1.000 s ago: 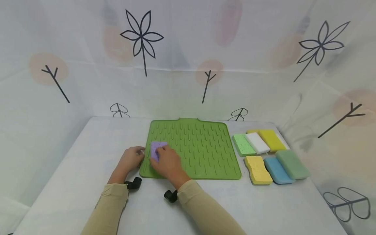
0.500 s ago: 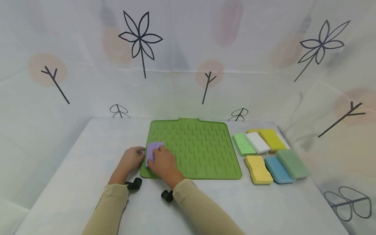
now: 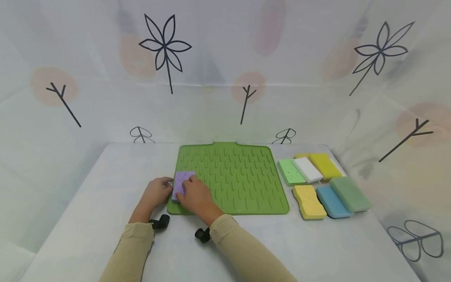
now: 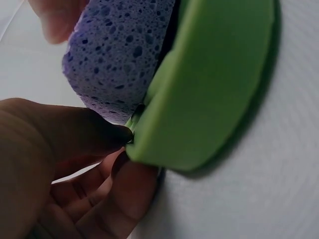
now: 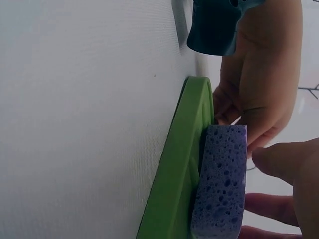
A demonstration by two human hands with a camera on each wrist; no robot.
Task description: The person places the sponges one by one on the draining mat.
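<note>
Head view: the purple sponge (image 3: 179, 182) lay flat on the green mat (image 3: 232, 176), close to the mat's L edge and partly covered by the R hand (image 3: 199, 199). R hand was not clenched; its fingertips pressed on the sponge's top face, none seen wrapped round the sides. L hand (image 3: 156, 192) pinched the mat's L edge, thumb on top & fingers under, per L wrist view. Sponge sat just beside the L thumb; contact betw. the two could not be confirmed. Handling, est.: sponge judged v. light and soft, its pitted sides suggesting easy squeeze and prob. low slip; dampness could not be told. Breakage risk judged low, tho. a hard tug at a corner might have torn it. Rec. hold: thumb & fingers across the two long sides, approx. mid-length, or flat fingertips on top for even pressure. Mat looked thin and flexible, w/ raised ridges likely to drag on the sponge's underside; its rim was judged the best place to hold it. Also noted on the table (image 3: 105, 188), R of mat: a light-green sponge (image 3: 291, 172), white block (image 3: 308, 170) and yellow block (image 3: 325, 166) at the back; a wavy-edged yellow sponge (image 3: 309, 202), blue sponge (image 3: 332, 201) and pale-green block (image 3: 350, 194) in front.
</note>
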